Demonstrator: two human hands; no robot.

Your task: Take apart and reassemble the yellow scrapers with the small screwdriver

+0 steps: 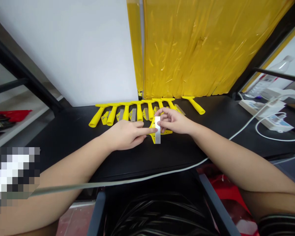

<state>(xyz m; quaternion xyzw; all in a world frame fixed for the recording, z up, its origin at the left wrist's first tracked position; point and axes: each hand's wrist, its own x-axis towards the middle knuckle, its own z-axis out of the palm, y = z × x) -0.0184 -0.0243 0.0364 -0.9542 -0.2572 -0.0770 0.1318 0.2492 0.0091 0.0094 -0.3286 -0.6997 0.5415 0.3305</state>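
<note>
Above the front part of the black tabletop, both hands meet at a small yellow plastic scraper head (pixel 153 138) with a flat, shiny metal blade (pixel 157 137) standing upright along it. My left hand (pixel 126 133) comes from the left, its index finger stretched across onto the blade and the other fingers curled at the yellow part. My right hand (pixel 173 121) pinches the blade's upper end from the right, thumb in front. Just behind the hands lies a row of yellow scraper handles (pixel 126 112), with several yellow heads with metal blades (pixel 133 115) between them.
A single yellow handle (pixel 198 106) lies apart at the right. A white cable (pixel 162 176) runs across the table's front edge. Power strips (pixel 267 114) and a clear plastic bottle (pixel 270 77) stand at the right. Yellow film (pixel 182 49) and a white panel (pixel 88 52) close off the back.
</note>
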